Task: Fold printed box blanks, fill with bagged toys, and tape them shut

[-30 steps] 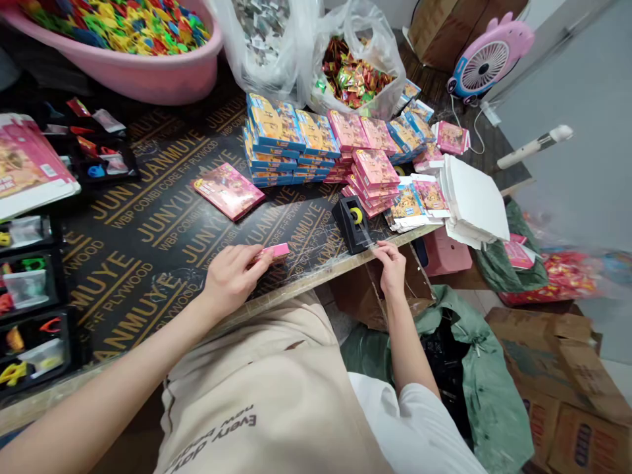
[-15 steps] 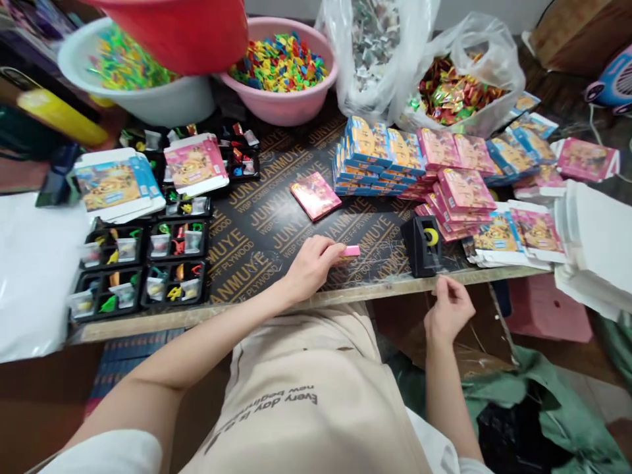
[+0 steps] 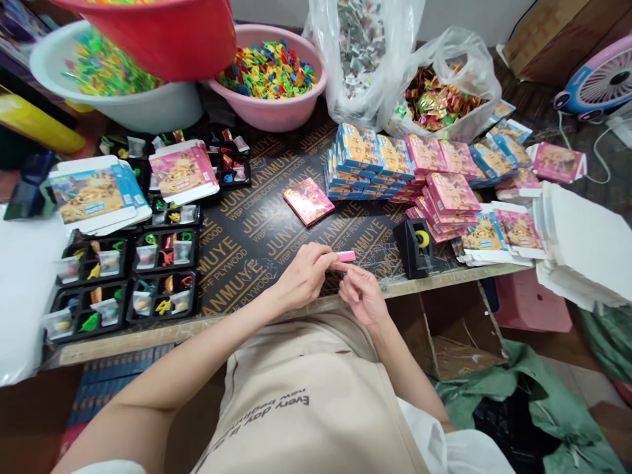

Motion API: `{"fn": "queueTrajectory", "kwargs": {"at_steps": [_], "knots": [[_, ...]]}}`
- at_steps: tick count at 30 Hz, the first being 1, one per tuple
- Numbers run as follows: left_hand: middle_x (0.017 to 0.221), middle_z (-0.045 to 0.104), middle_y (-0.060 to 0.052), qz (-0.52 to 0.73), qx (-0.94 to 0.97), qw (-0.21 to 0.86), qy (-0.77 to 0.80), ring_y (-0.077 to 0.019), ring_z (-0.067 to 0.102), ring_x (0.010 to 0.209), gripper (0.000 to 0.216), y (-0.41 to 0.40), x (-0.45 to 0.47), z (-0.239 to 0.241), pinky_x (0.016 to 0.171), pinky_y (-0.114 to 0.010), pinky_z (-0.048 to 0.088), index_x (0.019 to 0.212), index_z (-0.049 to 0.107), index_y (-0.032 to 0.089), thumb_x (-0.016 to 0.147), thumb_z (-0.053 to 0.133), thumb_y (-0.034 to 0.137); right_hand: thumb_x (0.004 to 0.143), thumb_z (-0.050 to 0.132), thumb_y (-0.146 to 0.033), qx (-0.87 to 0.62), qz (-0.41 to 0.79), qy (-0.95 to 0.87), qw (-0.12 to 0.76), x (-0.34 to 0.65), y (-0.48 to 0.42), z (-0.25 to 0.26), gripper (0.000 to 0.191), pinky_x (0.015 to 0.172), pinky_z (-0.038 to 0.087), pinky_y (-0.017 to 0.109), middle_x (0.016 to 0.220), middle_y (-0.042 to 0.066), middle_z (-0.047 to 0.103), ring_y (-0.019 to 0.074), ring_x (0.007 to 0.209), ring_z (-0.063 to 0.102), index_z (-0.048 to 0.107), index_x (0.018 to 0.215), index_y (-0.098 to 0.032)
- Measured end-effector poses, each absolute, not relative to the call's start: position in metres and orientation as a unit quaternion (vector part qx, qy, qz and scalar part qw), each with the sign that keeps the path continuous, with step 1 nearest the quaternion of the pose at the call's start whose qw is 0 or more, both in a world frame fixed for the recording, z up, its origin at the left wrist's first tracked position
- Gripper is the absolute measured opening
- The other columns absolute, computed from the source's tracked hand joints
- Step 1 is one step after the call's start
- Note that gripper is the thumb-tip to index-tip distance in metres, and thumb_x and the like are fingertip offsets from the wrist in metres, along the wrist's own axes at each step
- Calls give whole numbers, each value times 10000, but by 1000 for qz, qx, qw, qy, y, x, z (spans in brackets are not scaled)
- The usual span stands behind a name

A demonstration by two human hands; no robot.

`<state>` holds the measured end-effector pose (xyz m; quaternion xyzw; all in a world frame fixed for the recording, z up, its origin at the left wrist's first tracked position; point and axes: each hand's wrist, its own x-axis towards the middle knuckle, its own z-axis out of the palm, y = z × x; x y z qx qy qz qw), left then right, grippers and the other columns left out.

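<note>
My left hand [image 3: 309, 273] is closed on a small pink box [image 3: 345, 255], seen nearly edge-on above the table's front edge. From the right, my right hand [image 3: 364, 295] meets it, index finger reaching to the box's near side and the other fingers curled. Anything thin between those fingertips is too small to make out. To the right stands a black tape dispenser [image 3: 413, 249] with a yellow core. Another pink box [image 3: 309, 201] lies flat on the dark printed board [image 3: 247, 240], beyond my hands.
Black trays [image 3: 162, 296] of small toys and packets sit at left, flat cartons [image 3: 93, 191] on some. Stacked blue boxes [image 3: 363, 148] and pink boxes [image 3: 451, 197] stand at back right. Behind are a pink basin [image 3: 276, 115], a red basin [image 3: 162, 46], plastic bags [image 3: 340, 99] and a fan [image 3: 600, 82].
My right hand has moved left from the tape dispenser to the small pink box. My left hand still grips that box, and the view has shifted slightly.
</note>
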<state>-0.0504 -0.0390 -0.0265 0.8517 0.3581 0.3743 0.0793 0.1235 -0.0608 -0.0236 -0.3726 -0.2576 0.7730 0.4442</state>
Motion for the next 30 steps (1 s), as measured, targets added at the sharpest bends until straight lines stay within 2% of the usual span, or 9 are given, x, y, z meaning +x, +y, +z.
{"fn": "queueTrajectory", "kwargs": {"at_steps": [5,7,11,14,18,20,22,25,30], "knots": [[955,627,-86,403,826,39,392,-191,535,849,87,-40,-40,-31,734,-333,457,944,601,187,952,515,179,759,745,-519,-426,729,-313,435,126,-60,-32,368,412,140,228,359,-108,365,50,356,203,739,864,-167],[916,633,-71,407,819,17,405,-176,536,820,122,-43,-36,-32,712,-313,453,891,612,190,967,517,180,793,668,-643,-477,665,-371,438,130,-55,-36,485,413,159,230,369,-77,404,55,359,260,710,736,-163],[923,660,-65,397,845,-1,359,-165,588,857,154,-46,-45,-26,735,-296,486,1051,625,171,971,501,126,826,489,-787,-561,523,-382,514,146,-34,-46,664,431,266,230,445,-28,486,79,411,389,606,579,-182],[1023,680,-85,389,870,-58,297,-198,624,1015,310,-28,-69,-26,873,-357,508,1260,580,181,968,497,114,849,489,-755,-574,462,-407,539,155,-11,-53,612,520,396,242,613,10,620,117,539,518,649,684,-188],[1077,681,-122,379,864,-86,319,-235,618,1102,349,29,-98,-49,948,-437,496,1285,604,185,968,479,110,926,464,-641,-544,394,-598,438,146,23,-64,518,819,520,345,1043,102,728,222,960,659,722,989,-196],[1052,684,-134,368,863,-55,340,-234,623,1075,305,56,-103,-67,936,-451,508,1211,652,176,977,463,130,952,458,-571,-512,345,-703,351,136,40,-71,504,1015,467,425,1317,156,642,269,1242,576,669,1216,-197],[1048,683,-136,348,868,-11,355,-225,627,1067,293,71,-102,-83,934,-455,519,1168,674,177,980,452,148,960,462,-508,-494,294,-776,261,126,56,-79,550,1115,387,490,1510,191,479,297,1408,436,539,1406,-196],[1182,658,-149,349,847,13,402,-235,593,1187,273,69,-99,-97,1045,-527,458,1165,675,198,965,489,185,947,502,-439,-486,226,-823,187,116,69,-86,633,1129,348,557,1582,205,364,333,1457,355,379,1527,-215],[1386,548,-167,407,713,-12,571,-273,505,1318,303,64,-142,-88,1124,-541,365,1212,645,194,937,534,255,884,634,-369,-433,85,-874,203,98,77,-69,688,1123,324,576,1551,221,391,394,1428,361,412,1511,-190]]}}
